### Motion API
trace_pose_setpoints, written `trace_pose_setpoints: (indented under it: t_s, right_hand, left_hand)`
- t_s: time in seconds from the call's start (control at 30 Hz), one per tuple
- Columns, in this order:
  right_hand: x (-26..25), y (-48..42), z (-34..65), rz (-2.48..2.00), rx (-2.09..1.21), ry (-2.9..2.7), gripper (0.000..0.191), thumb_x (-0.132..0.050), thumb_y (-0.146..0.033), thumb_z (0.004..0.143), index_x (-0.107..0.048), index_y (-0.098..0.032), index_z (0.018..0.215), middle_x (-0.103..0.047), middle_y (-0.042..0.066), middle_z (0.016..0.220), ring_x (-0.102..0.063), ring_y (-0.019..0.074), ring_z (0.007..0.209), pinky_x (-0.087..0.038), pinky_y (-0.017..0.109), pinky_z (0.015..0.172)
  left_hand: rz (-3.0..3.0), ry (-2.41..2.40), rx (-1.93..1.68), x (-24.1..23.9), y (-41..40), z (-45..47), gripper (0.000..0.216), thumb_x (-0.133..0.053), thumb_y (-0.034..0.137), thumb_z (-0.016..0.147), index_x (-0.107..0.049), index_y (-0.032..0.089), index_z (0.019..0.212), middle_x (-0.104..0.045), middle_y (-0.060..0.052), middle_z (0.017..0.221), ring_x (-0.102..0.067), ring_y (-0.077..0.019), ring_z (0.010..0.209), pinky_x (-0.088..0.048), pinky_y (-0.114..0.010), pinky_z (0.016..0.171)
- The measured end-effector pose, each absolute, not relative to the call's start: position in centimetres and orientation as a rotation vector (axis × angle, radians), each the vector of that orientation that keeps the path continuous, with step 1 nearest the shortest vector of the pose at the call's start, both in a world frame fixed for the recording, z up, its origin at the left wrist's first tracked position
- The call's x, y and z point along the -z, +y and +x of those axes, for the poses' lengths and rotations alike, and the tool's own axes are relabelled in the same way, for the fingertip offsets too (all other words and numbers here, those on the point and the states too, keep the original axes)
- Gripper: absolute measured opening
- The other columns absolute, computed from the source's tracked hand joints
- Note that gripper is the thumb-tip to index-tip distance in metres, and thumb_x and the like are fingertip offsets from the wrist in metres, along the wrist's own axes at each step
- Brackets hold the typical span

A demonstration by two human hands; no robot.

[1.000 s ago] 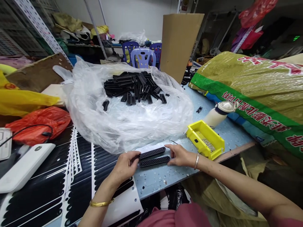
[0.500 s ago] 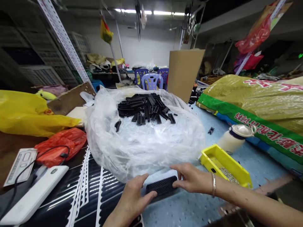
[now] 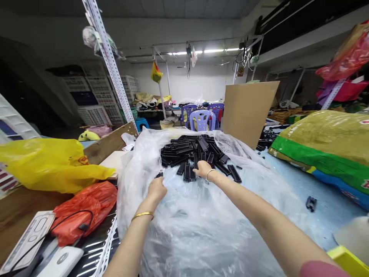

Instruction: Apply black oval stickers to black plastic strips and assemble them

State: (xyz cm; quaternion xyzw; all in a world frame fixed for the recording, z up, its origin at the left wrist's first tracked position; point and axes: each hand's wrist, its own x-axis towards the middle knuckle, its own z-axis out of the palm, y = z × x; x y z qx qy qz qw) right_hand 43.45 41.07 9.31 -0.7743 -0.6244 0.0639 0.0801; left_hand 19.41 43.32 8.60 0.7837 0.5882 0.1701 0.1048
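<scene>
A heap of long black plastic strips (image 3: 180, 148) lies on a crumpled clear plastic sheet (image 3: 187, 223) in front of me. My left hand (image 3: 157, 189) is closed at the left side of the sheet, its fingertips on a small dark end of a black plastic piece (image 3: 159, 174). At the front of the heap, my right hand (image 3: 203, 169) pinches a ridged black plastic strip (image 3: 195, 159) that stands nearly upright. Its fingers partly cover the strip's lower end. Several other strips lie close around the right hand.
A cardboard sheet (image 3: 249, 111) stands behind the heap on the right. A large green and gold sack (image 3: 325, 142) lies at the right, near a small black part (image 3: 311, 203) and a yellow bin (image 3: 347, 261). Yellow (image 3: 54, 161) and red (image 3: 86, 207) plastic bags lie left.
Both hands have moved forward from the near table edge, where they were around a black textured piece, to the heap. The view has tilted up, and that textured piece is no longer visible there.
</scene>
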Motion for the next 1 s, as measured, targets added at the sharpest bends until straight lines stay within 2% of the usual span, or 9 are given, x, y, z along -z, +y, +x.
trace_pose_setpoints:
  t_s: [0.1,0.27,0.37,0.47,0.57,0.63,0.73,0.83,1.0]
  right_hand:
    - [-8.4,44.4,43.3,-2.381,-0.194,-1.817,0.031,-0.059,-0.035,0.095,-0.059,-0.016,0.12,-0.061,0.01,0.12,-0.062,0.0215,0.102,-0.054,0.041,0.087]
    - [-6.7,48.1,43.8,-2.501,-0.224,-1.758,0.03,-0.059,-0.037,0.094,-0.062,-0.014,0.114,-0.064,0.008,0.115,-0.063,0.0217,0.101,-0.054,0.043,0.087]
    - [-5.8,48.3,44.4,-2.494,-0.181,-1.781,0.031,-0.063,-0.037,0.09,-0.064,-0.013,0.11,-0.065,0.011,0.114,-0.063,0.0242,0.104,-0.052,0.041,0.088]
    - [-5.3,46.5,45.4,-2.457,-0.115,-1.826,0.036,-0.07,-0.038,0.082,-0.067,-0.012,0.106,-0.067,0.016,0.114,-0.064,0.0283,0.107,-0.05,0.035,0.086]
    - [-5.1,43.4,46.4,-2.453,-0.089,-1.865,0.04,-0.076,-0.041,0.073,-0.068,-0.013,0.099,-0.069,0.016,0.108,-0.065,0.0304,0.104,-0.049,0.033,0.081]
    - [-5.2,41.4,47.0,-2.449,-0.092,-1.889,0.041,-0.079,-0.042,0.068,-0.068,-0.014,0.094,-0.07,0.015,0.103,-0.066,0.0311,0.101,-0.049,0.032,0.078]
    - [-5.7,38.8,47.7,-2.457,-0.116,-1.873,0.042,-0.078,-0.049,0.067,-0.067,-0.015,0.088,-0.07,0.014,0.096,-0.067,0.0299,0.095,-0.047,0.031,0.072]
    - [-6.4,36.7,48.2,-2.484,-0.147,-1.805,0.042,-0.071,-0.055,0.073,-0.066,-0.014,0.084,-0.069,0.013,0.09,-0.068,0.0275,0.084,-0.044,0.029,0.062]
    - [-6.3,33.0,47.4,-2.462,-0.187,-1.814,0.028,-0.078,-0.034,0.063,-0.067,-0.014,0.078,-0.071,0.012,0.088,-0.068,0.027,0.084,-0.043,0.028,0.062]
  left_hand:
    - [2.281,1.809,-0.4,-6.8,45.5,17.2,0.027,-0.062,0.006,0.07,-0.075,0.013,0.092,-0.076,-0.016,0.094,-0.07,-0.0324,0.098,-0.051,-0.033,0.082]
    - [2.212,1.875,-0.378,-4.5,47.3,14.9,0.029,-0.066,0.024,0.075,-0.072,0.015,0.101,-0.076,-0.014,0.101,-0.069,-0.0299,0.101,-0.049,-0.031,0.082]
    - [2.122,1.918,-0.409,-3.8,48.4,15.4,0.022,-0.07,0.03,0.071,-0.072,0.015,0.088,-0.075,-0.017,0.096,-0.068,-0.0339,0.099,-0.049,-0.036,0.082]
    - [2.008,1.919,-0.49,-3.6,49.2,16.5,0.013,-0.075,0.021,0.059,-0.069,0.017,0.069,-0.075,-0.017,0.089,-0.068,-0.0378,0.099,-0.048,-0.039,0.081]
    - [1.861,1.881,-0.611,-4.1,49.4,17.2,0.017,-0.074,0.01,0.049,-0.062,0.019,0.057,-0.074,-0.016,0.078,-0.067,-0.0401,0.098,-0.049,-0.041,0.079]
    - [1.749,1.822,-0.705,-5.0,49.1,17.1,0.02,-0.075,0.011,0.046,-0.058,0.02,0.052,-0.072,-0.013,0.068,-0.068,-0.04,0.094,-0.049,-0.04,0.075]
    - [1.571,1.656,-0.864,-6.9,47.6,16.7,0.017,-0.075,0.024,0.052,-0.06,0.019,0.057,-0.069,-0.008,0.061,-0.07,-0.0338,0.084,-0.05,-0.035,0.067]
    - [1.406,1.425,-0.979,-8.8,44.5,16.6,0.024,-0.071,0.037,0.058,-0.064,0.016,0.068,-0.071,-0.007,0.065,-0.071,-0.0263,0.075,-0.05,-0.031,0.062]
    - [1.205,1.077,-0.977,-10.2,37.9,17.6,0.033,-0.072,0.044,0.06,-0.067,0.013,0.07,-0.072,-0.009,0.064,-0.072,-0.0234,0.065,-0.049,-0.029,0.059]
